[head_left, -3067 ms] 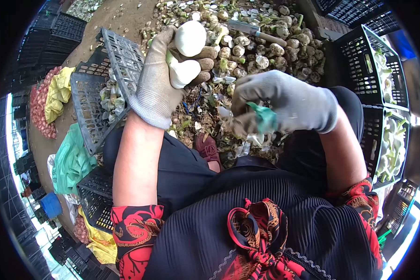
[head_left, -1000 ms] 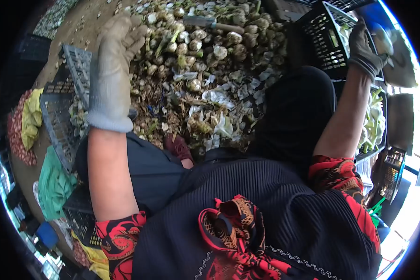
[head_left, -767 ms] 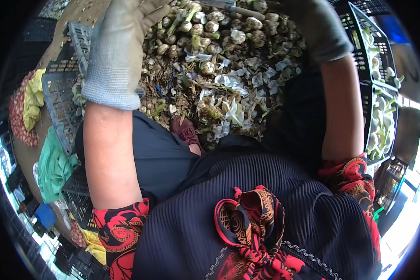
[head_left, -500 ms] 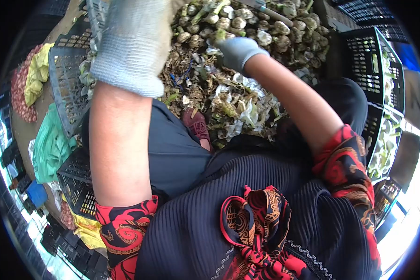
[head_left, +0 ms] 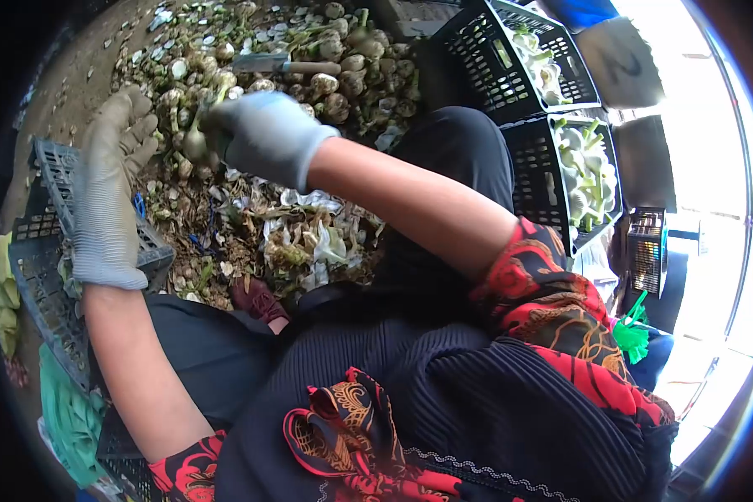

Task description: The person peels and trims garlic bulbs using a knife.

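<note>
- Here's my left hand (head_left: 117, 151), fingers loosely apart, beside the garlic pile (head_left: 347, 79)!
- My right hand (head_left: 269, 138) is over it, blurred; can't tell whether those fingers grip.
- One garlic bulb (head_left: 194, 147) sits between my hands, close by the right.

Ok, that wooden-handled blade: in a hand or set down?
Set down: the wooden-handled blade lies on the garlic pile, with both the left hand and right hand clear of it.

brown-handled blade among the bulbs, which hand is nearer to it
Right. The right hand is just below the brown-handled blade in the picture; the left hand is farther off, down and to the left.
</note>
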`<action>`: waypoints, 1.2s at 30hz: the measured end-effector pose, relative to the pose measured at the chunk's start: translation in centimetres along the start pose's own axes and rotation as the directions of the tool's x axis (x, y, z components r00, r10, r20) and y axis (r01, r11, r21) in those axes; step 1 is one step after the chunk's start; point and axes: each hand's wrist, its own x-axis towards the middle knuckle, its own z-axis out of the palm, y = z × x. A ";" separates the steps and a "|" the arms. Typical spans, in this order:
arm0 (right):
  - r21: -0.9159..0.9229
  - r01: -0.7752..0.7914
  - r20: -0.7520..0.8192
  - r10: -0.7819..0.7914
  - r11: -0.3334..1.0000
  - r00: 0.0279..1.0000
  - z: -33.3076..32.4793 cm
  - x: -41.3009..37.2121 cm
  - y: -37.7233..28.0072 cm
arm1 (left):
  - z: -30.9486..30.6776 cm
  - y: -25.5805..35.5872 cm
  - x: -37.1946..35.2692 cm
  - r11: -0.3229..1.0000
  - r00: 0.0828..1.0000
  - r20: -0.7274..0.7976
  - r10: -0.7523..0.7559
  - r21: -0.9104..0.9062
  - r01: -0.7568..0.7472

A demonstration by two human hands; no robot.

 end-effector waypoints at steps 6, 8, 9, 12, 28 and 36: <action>0.647 0.278 -0.351 -0.047 0.709 0.935 -2.8 -3.2 -1.4 | 2.8 1.2 -2.1 0.960 0.943 0.223 -0.247 -0.078 0.269; 0.764 0.316 -0.322 -0.091 0.562 0.942 -2.2 -3.8 -1.3 | 2.0 0.2 -1.7 0.970 0.948 0.236 -0.212 -0.069 0.234; 0.755 0.267 -0.222 -0.150 0.599 0.963 -3.0 -4.1 -1.3 | 1.0 -0.6 -1.2 0.989 0.973 0.180 -0.147 0.011 0.148; 0.763 0.171 -0.110 -0.134 0.624 0.985 -5.0 -4.4 -0.7 | 2.7 1.6 -3.1 0.988 0.977 0.153 -0.147 0.076 0.136; 0.260 0.389 -0.176 -0.353 0.884 0.919 -3.8 -2.7 1.5 | 3.5 0.4 -4.0 0.945 0.924 0.249 -0.290 -0.078 0.317; 0.816 0.086 0.062 -0.235 0.572 0.970 -3.8 -2.4 1.5 | 2.4 0.0 -4.1 0.948 0.930 0.300 -0.214 -0.164 0.271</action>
